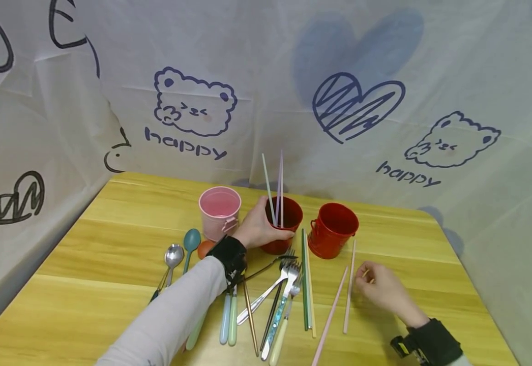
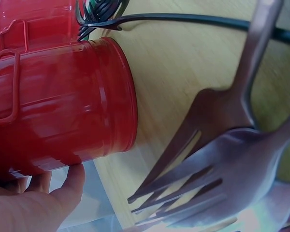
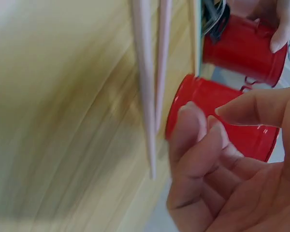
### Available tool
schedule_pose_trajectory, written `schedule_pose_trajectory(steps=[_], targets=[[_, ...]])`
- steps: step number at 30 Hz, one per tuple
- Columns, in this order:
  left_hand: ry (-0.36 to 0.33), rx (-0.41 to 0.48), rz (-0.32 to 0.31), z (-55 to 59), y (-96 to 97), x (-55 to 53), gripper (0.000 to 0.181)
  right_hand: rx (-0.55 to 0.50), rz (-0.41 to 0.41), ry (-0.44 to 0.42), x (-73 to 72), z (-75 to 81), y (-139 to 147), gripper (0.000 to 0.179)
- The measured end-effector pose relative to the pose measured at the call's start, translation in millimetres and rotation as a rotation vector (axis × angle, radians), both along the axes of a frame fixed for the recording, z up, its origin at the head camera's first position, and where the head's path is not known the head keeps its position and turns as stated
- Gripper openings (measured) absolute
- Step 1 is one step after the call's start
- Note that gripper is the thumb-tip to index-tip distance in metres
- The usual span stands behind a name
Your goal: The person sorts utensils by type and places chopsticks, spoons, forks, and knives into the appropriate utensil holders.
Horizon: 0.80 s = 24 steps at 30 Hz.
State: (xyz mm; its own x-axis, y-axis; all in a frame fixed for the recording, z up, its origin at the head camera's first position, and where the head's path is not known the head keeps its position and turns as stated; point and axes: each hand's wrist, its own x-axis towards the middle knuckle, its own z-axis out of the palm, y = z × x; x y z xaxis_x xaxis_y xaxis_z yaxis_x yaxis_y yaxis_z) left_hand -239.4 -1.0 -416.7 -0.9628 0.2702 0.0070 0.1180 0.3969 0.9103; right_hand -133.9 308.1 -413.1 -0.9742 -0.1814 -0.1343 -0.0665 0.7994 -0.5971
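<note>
My left hand (image 1: 262, 224) grips the middle red bucket (image 1: 294, 213) by its side, thumb across the front near the rim. Slim pale chopsticks (image 1: 278, 189), greenish and lilac, stand upright inside it. The left wrist view shows fingers against the bucket's wall (image 2: 63, 106), close to several forks (image 2: 203, 169). Over the right part of the table, my right hand (image 1: 382, 287) is loosely curled with nothing in its fingers. It is beside two pink chopsticks (image 1: 350, 292) lying on the wood. Behind it in the right wrist view is the other red bucket (image 3: 232, 118).
A pink bucket (image 1: 211, 223) stands to the left, with a teal spoon (image 1: 191, 239) and a metal spoon (image 1: 173, 255) before it. Several forks (image 1: 290, 277) and knife-like handles lie in the middle. Green and yellow chopsticks (image 1: 305, 284) lie right of them. A drawn-on cloth (image 1: 266, 117) hangs behind.
</note>
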Motion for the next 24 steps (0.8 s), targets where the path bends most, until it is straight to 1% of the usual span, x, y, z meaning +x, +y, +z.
schedule_pose_trajectory(steps=[6,9,12,15,18,20,22,24], targets=[[0.008,0.005,-0.006,-1.1,1.0,-1.2,0.087,0.085,-0.087,-0.069,-2.7,-6.2,15.2,0.011],[0.006,0.010,-0.003,-1.4,0.9,-0.9,0.087,0.109,-0.120,-0.058,-5.8,-12.2,18.1,0.012],[0.006,0.009,-0.003,-1.4,1.0,0.2,0.087,0.092,-0.146,-0.063,-9.0,-18.7,19.7,0.013],[0.007,0.000,-0.004,-0.9,1.5,-0.1,0.087,0.027,-0.172,-0.103,-14.6,-24.2,21.5,0.018],[0.010,-0.004,-0.002,-0.6,2.0,-0.3,0.087,-0.013,-0.186,-0.130,-20.0,-28.1,22.3,0.022],[0.015,-0.008,0.002,-1.0,1.8,-0.5,0.087,-0.008,-0.180,-0.134,-23.1,-29.8,21.7,0.022],[0.017,-0.013,0.008,-1.5,1.3,-0.2,0.087,0.019,-0.172,-0.131,-26.2,-31.1,20.0,0.021],[0.018,-0.017,0.014,-1.8,0.7,0.1,0.087,0.035,-0.163,-0.137,-29.4,-31.9,18.1,0.024]])
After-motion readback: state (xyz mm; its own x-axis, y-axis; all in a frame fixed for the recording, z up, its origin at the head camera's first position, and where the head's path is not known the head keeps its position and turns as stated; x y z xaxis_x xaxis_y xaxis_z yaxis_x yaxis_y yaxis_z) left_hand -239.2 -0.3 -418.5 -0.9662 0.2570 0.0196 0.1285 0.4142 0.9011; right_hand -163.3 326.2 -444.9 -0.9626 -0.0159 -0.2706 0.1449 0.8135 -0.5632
